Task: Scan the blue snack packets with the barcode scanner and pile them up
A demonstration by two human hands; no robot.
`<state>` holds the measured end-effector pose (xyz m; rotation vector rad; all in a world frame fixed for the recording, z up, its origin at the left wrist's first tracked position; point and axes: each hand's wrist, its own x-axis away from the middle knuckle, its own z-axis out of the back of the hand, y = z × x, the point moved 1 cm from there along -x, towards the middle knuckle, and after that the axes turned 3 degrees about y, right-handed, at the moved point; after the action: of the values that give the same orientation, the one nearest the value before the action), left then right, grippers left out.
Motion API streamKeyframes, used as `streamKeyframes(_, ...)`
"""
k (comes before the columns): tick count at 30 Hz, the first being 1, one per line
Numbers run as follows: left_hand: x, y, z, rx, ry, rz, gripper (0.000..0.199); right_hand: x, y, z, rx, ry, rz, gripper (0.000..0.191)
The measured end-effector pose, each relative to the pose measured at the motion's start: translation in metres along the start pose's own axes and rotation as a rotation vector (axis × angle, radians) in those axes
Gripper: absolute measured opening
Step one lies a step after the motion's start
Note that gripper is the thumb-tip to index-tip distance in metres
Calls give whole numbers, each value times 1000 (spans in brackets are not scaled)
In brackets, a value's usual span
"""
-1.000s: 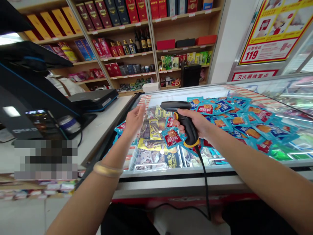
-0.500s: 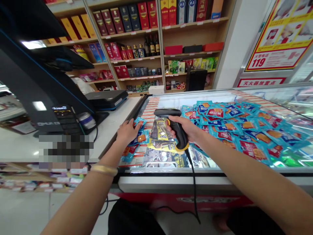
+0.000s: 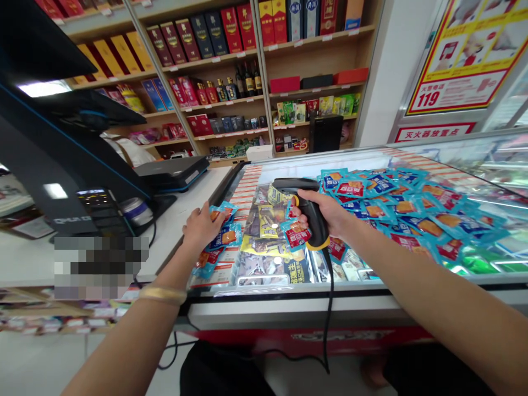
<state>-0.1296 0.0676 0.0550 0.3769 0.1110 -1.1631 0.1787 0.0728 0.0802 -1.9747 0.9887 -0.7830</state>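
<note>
My right hand (image 3: pixel 319 212) is wrapped round the handle of a black and yellow barcode scanner (image 3: pixel 313 220), its head pointing left. A red and blue snack packet (image 3: pixel 296 235) shows just below those fingers; whether they grip it I cannot tell. My left hand (image 3: pixel 202 226) rests on a small group of blue snack packets (image 3: pixel 227 235) at the left edge of the glass counter top (image 3: pixel 235 269), fingers spread over the upper packet. A large pile of similar packets (image 3: pixel 404 206) lies on the glass to the right.
A black cash register (image 3: pixel 78 143) and a flat scale (image 3: pixel 173 170) stand on the white counter (image 3: pixel 181 214) at left. The scanner cable (image 3: pixel 328 308) hangs over the front edge. Shelves (image 3: pixel 223 58) with boxes and bottles rise behind.
The scanner in my right hand has shifted right relative to the counter, and a packet now shows below its fingers. My left hand is still at the left packets. The view has moved slightly.
</note>
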Motion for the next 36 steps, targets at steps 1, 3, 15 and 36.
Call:
streamKeyframes(1, 1, 3, 2, 2, 37, -6, 72, 2, -2, 3, -1, 3, 6, 22)
streamKeyframes(3, 5, 18, 7, 52, 96, -89, 68, 5, -8, 8, 4, 9, 9, 22)
streamKeyframes(15, 57, 144, -16, 432, -443, -563, 104, 27, -29, 59, 24, 81, 109, 23)
streamKeyframes(36, 43, 143, -13, 1828, -865, -43, 46, 35, -21, 56, 34, -7, 79, 25)
